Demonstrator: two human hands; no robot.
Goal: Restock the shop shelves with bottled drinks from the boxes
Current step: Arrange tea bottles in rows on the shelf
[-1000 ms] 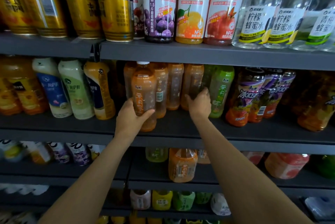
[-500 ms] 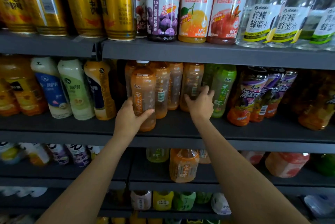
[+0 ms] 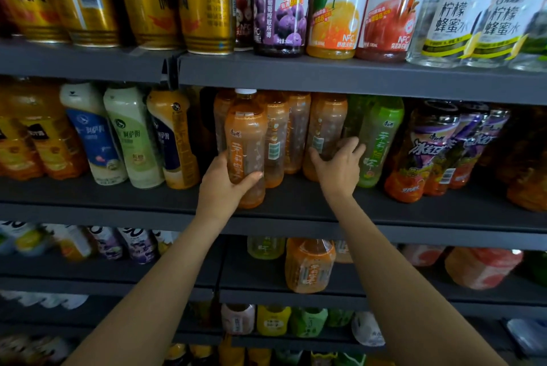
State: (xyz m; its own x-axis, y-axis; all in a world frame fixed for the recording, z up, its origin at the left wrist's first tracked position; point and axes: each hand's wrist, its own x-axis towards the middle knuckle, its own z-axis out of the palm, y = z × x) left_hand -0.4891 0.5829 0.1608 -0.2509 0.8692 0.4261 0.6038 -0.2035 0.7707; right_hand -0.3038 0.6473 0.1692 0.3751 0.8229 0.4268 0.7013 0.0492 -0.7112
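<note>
On the middle shelf (image 3: 296, 203), your left hand (image 3: 220, 188) grips the front orange bottle (image 3: 245, 143) low on its body, thumb across the label side and fingers wrapped behind. The bottle stands upright at the head of its row, base on the shelf near the front lip, white cap up and close under the shelf above; its long axis is vertical and its label faces you. Gripping low probably keeps your hand clear of the board overhead while you seat the bottle.

Your right hand (image 3: 340, 167) lies with spread fingers against the rightmost orange bottle (image 3: 324, 134), just where it meets the green bottle (image 3: 379, 140); the fingers look extended rather than curled round anything. This contact seems meant to steady or push back that row so the lines stay straight and the flavours separate.

Behind the front bottle more orange bottles stand upright in close file, touching or nearly so.

Above, gold cans (image 3: 204, 4) and juice bottles (image 3: 334, 7) fill the top shelf. No box is in view.
</note>
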